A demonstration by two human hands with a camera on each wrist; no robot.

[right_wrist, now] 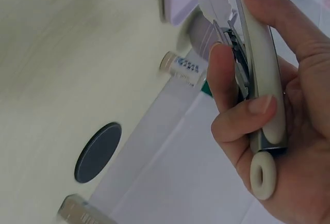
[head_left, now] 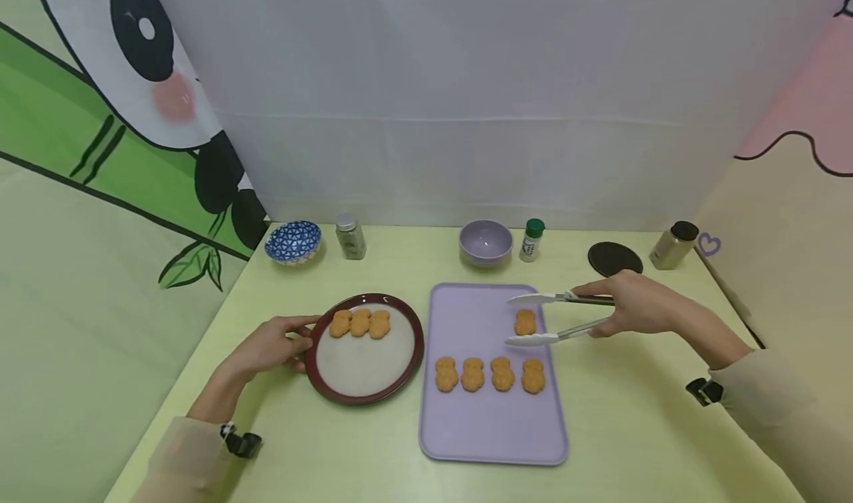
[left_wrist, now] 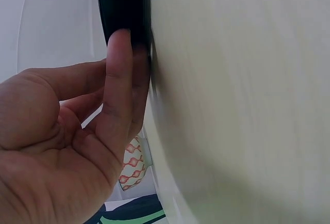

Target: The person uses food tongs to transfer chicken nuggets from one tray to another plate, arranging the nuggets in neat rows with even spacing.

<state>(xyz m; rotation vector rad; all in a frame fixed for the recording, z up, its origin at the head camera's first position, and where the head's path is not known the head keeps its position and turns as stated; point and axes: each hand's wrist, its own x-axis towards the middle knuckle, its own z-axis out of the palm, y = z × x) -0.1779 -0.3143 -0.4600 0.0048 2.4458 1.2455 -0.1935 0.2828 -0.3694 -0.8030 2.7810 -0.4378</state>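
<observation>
My left hand (head_left: 269,347) holds the left rim of a brown-edged round plate (head_left: 369,399), thumb and fingers at its edge in the left wrist view. Three nuggets (head_left: 360,323) lie in a row near the plate's far side. My right hand (head_left: 629,304) grips a pair of tongs (head_left: 553,338), its fingers wrapped around the pale handle in the right wrist view. The tongs' two tips are spread, one on either side of a single nugget (head_left: 525,322) on the purple tray (head_left: 493,432). Nearer on that tray is a row of several nuggets (head_left: 473,375).
Along the back stand a blue patterned bowl (head_left: 293,241), a grey-lidded spice jar (head_left: 350,236), a purple bowl (head_left: 486,242), a green-capped shaker (head_left: 532,240), a black disc (head_left: 614,258) and a black-lidded jar (head_left: 674,245). Cloth walls rise behind and beside the table.
</observation>
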